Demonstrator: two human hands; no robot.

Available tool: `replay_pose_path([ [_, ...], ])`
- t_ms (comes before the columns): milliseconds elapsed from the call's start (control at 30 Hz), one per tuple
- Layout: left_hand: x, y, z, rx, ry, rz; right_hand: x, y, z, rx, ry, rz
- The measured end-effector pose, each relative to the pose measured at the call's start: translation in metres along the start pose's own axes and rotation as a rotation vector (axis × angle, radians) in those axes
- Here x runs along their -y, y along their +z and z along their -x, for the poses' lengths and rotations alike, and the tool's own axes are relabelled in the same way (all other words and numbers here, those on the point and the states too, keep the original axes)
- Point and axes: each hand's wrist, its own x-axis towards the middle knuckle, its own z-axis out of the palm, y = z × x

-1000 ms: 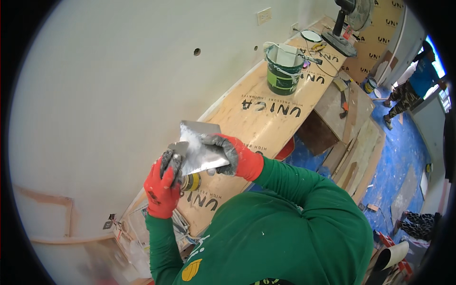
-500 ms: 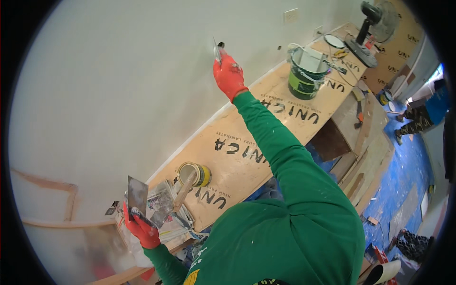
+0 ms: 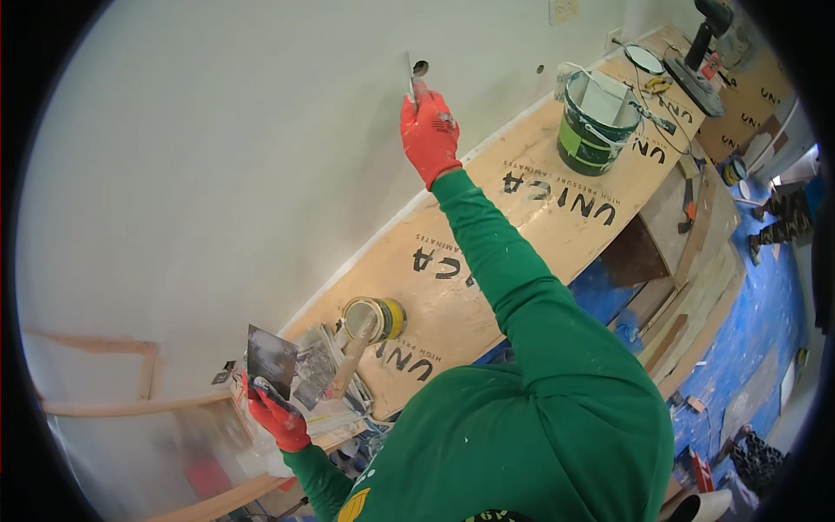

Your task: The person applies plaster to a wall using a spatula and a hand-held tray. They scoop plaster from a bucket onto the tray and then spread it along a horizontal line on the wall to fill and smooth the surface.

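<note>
My right hand, in a red glove, reaches out to the pale wall. It grips a putty knife whose thin blade is seen edge-on against the wall, just left of a dark round hole. Low on the left, my left hand, gloved in red too, is closed around a wide, flat metal plastering blade. That blade is smeared grey and tilts upward. Beside it an open yellow can stands on the board-covered counter, a wooden stick leaning across its mouth.
A dark green bucket with a white block in it stands farther along the counter. Behind it are a round white lid and a fan. Blue sheeting covers the floor at right, where another person stands.
The view has shifted, so most things sit farther right. My right hand's putty knife still meets the wall near the hole, its blade now more upright. My left hand keeps hold of the plastering blade.
</note>
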Motion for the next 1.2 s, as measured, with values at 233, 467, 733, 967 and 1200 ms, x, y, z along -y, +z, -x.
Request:
replay_pose_path([
  [233,0.098,-0.023,-0.014,0.096,0.141,-0.171,0.042,0.036,0.087,0.040,-0.377,0.072],
  [467,0.114,-0.019,-0.020,0.020,0.271,-0.253,0.031,-0.016,0.023,-0.084,-0.112,-0.001],
  [733,0.098,-0.019,-0.012,-0.096,0.588,-0.484,0.048,0.017,0.022,-0.096,-0.304,0.205],
  [967,0.088,-0.014,-0.023,0.005,0.236,-0.215,0.008,0.000,0.013,-0.101,-0.145,-0.029],
  [1200,0.105,-0.031,-0.007,0.012,0.178,-0.221,0.043,0.009,0.007,-0.071,-0.300,0.087],
])
